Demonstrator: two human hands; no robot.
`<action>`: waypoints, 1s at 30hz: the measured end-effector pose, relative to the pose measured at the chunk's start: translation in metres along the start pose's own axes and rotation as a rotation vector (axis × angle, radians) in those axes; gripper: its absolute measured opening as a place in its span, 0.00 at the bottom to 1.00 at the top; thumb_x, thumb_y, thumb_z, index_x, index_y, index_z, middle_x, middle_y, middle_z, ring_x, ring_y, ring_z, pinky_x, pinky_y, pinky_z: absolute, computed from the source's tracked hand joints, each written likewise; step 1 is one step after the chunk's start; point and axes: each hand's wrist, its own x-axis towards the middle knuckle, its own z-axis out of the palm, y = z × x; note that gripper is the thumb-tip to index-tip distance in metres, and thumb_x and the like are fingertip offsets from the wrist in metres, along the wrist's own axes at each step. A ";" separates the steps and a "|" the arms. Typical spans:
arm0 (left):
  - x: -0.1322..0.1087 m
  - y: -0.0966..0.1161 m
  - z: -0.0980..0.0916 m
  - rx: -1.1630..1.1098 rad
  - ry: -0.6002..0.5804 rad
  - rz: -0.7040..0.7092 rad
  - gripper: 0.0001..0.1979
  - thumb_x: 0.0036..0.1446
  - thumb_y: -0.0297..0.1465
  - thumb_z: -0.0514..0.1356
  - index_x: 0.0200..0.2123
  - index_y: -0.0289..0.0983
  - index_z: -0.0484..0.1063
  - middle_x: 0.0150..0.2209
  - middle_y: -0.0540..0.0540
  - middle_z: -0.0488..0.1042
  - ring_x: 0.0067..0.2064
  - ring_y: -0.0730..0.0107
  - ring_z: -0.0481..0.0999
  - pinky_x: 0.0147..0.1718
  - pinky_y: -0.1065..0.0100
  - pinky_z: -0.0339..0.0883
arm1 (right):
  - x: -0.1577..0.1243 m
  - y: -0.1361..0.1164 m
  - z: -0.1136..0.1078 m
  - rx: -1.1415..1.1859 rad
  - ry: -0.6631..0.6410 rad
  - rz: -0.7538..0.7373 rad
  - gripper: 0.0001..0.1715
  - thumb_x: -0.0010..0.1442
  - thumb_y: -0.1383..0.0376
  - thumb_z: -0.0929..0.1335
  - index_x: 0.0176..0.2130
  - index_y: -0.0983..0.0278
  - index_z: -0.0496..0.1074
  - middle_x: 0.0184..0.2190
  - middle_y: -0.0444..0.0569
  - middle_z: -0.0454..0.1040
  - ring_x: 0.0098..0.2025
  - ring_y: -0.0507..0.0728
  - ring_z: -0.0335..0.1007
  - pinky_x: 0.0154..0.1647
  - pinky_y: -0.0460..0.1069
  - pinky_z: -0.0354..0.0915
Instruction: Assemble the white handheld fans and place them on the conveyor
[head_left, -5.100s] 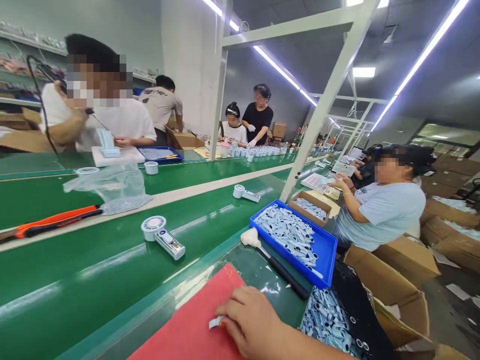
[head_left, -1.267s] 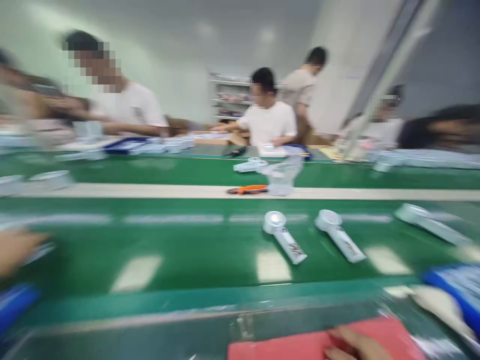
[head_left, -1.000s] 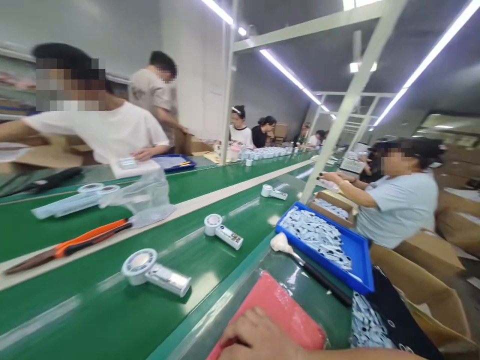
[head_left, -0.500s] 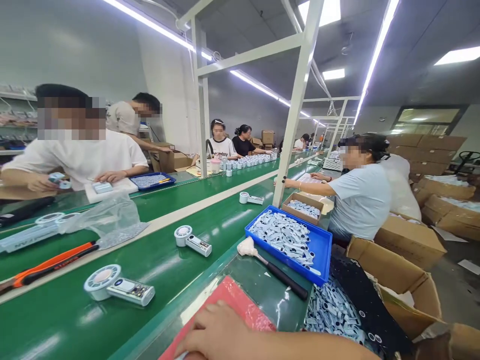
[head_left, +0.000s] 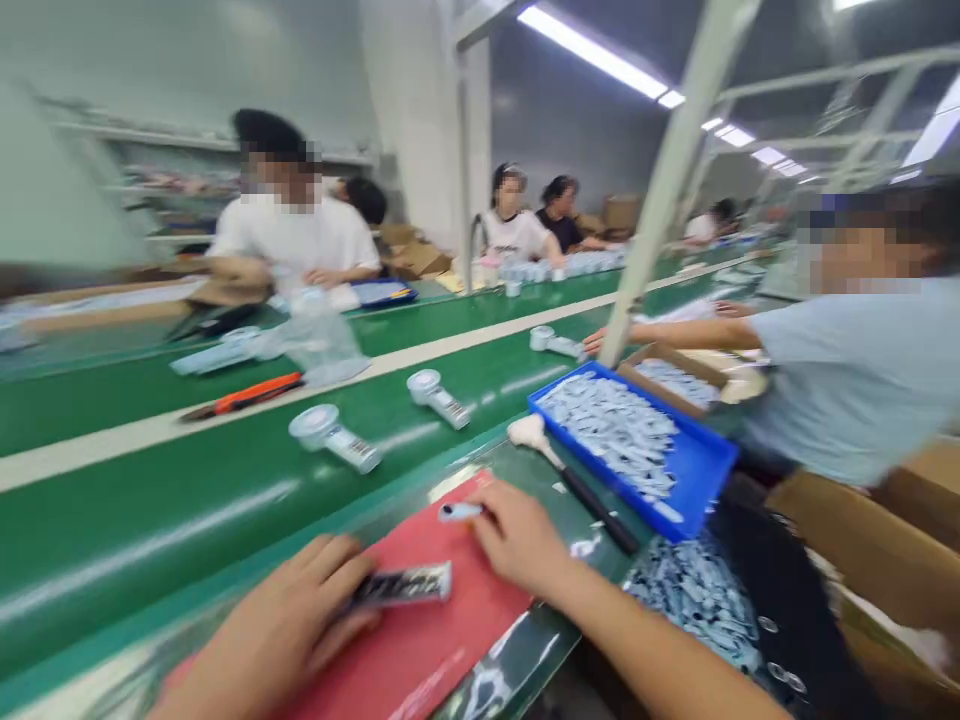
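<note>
My left hand lies at the near edge of a red mat, gripping a white handle piece with a dark printed label. The picture is blurred, so the print is unreadable. My right hand rests on the mat's far corner, its fingertips pinching a small pale blue part. Just beyond that hand lies a mallet with a white-wrapped head and black handle. The two hands are close together, and neither touches the mallet.
A blue tray full of pale parts stands to my right, above a heap of similar parts on black cloth. Round-headed handheld devices lie on the green conveyor belt. A co-worker's arm reaches in beyond the tray.
The view has swung right and blurred. My left hand has entered from the lower left holding the handle piece. My right hand has moved up the mat, pinching the blue part.
</note>
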 end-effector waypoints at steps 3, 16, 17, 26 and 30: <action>0.016 0.024 -0.027 0.021 -0.216 -0.203 0.08 0.65 0.36 0.61 0.43 0.39 0.73 0.38 0.42 0.74 0.38 0.55 0.72 0.37 0.57 0.68 | 0.002 -0.012 -0.003 0.164 -0.069 -0.059 0.12 0.68 0.67 0.62 0.48 0.61 0.72 0.42 0.49 0.78 0.40 0.58 0.74 0.42 0.52 0.67; 0.018 0.035 -0.039 -0.514 -0.066 -0.356 0.09 0.70 0.36 0.58 0.47 0.39 0.73 0.45 0.43 0.75 0.51 0.58 0.72 0.57 0.53 0.66 | -0.005 -0.054 0.025 0.065 -0.132 -0.335 0.11 0.72 0.65 0.61 0.42 0.64 0.72 0.34 0.50 0.71 0.36 0.60 0.67 0.35 0.54 0.62; 0.018 0.035 -0.038 -0.512 -0.060 -0.362 0.08 0.70 0.34 0.57 0.47 0.40 0.73 0.45 0.43 0.76 0.51 0.58 0.72 0.57 0.53 0.65 | -0.006 -0.053 0.024 0.064 -0.141 -0.325 0.12 0.72 0.65 0.61 0.42 0.64 0.72 0.34 0.49 0.71 0.36 0.60 0.67 0.35 0.54 0.62; 0.020 0.040 -0.034 -0.536 -0.054 -0.538 0.07 0.62 0.25 0.63 0.41 0.42 0.79 0.43 0.47 0.77 0.50 0.60 0.73 0.50 0.58 0.69 | -0.010 -0.049 0.023 0.193 -0.179 -0.151 0.11 0.72 0.62 0.64 0.41 0.61 0.76 0.37 0.50 0.73 0.40 0.61 0.69 0.40 0.55 0.65; 0.022 0.040 -0.036 -0.551 -0.095 -0.550 0.07 0.62 0.25 0.64 0.41 0.42 0.80 0.43 0.46 0.76 0.48 0.62 0.74 0.49 0.59 0.70 | -0.013 -0.045 0.034 0.430 -0.198 0.042 0.12 0.70 0.66 0.63 0.50 0.60 0.73 0.48 0.52 0.75 0.49 0.60 0.72 0.49 0.56 0.70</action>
